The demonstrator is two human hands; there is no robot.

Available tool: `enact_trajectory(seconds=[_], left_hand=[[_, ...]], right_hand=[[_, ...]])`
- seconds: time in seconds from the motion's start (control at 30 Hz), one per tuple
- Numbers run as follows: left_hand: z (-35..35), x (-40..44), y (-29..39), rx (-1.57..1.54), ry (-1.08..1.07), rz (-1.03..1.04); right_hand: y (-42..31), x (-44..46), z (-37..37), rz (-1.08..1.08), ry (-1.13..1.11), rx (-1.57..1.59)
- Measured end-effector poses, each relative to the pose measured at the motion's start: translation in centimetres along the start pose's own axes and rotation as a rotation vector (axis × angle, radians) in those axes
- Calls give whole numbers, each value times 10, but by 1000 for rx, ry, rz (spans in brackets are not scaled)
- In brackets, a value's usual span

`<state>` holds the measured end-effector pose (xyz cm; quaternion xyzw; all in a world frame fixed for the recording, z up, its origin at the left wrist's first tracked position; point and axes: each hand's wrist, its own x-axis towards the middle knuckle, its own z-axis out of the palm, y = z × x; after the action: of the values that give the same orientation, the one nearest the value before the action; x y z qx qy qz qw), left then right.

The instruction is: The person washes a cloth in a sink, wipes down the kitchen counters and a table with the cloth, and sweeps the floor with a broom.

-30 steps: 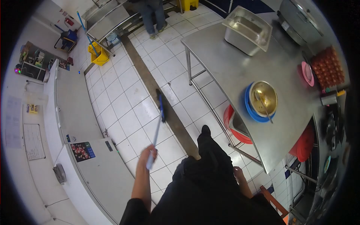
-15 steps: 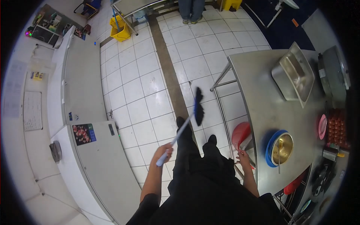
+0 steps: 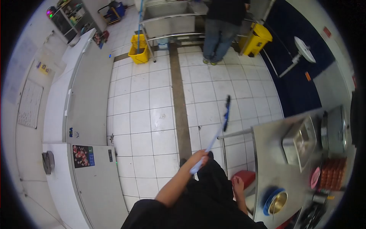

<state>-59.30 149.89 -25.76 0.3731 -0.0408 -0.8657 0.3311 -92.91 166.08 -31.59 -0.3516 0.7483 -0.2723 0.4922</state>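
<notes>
My left hand (image 3: 200,158) is closed round the light blue handle of a brush (image 3: 215,138) at the lower middle of the view. The brush's dark, blue-backed head points away from me over the white tiles, just left of the steel table's near corner. My right hand (image 3: 238,184) hangs low beside the table's left edge, near a red tub (image 3: 245,178) under the table. Its fingers look partly curled, and whether they hold anything is too small to tell.
A steel table (image 3: 267,160) on the right bears a steel pan (image 3: 299,144), bowls (image 3: 277,202) and egg trays (image 3: 333,174). White freezers (image 3: 91,95) line the left. Ahead are a yellow mop bucket (image 3: 138,55), a sink (image 3: 167,21), a person (image 3: 221,30) and a yellow bin (image 3: 256,40).
My left hand has carried the brush to the right, across the dark floor strip towards the table. The view has tilted up and moved forward, showing more of the other person and the sink.
</notes>
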Motion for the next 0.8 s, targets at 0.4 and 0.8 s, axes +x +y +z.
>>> enact_trajectory(seconds=[0.4,0.8], left_hand=[[-156,-70,-22,-541,84,250],[8,-161,-153,-1347,757,420]], right_hand=[[-243,232,108,-220,-593,-346],[-278,325,182,-270,-815,-463]])
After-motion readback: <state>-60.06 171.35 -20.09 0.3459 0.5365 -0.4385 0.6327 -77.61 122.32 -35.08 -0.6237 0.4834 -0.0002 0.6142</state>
